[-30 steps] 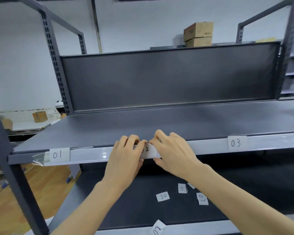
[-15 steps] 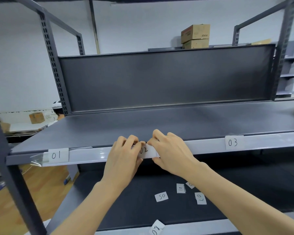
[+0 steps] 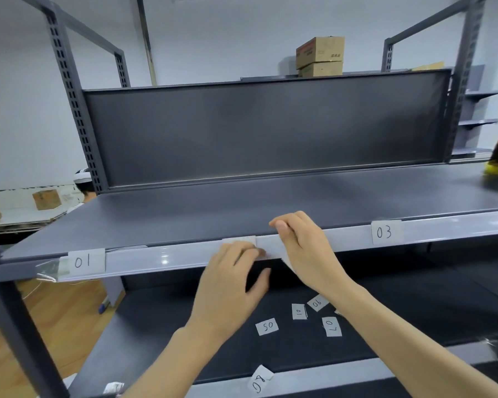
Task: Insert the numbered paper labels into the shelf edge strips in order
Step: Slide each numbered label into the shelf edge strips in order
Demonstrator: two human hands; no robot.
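Left grip (image 3: 230, 282) on label (image 3: 239, 242), right (image 3: 305, 248) on strip (image 3: 161, 258)

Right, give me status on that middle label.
Left hand presses white paper label against grey shelf edge strip, between labels 01 and 03. Right hand pinches strip beside it. Number hidden; nothing in the way.
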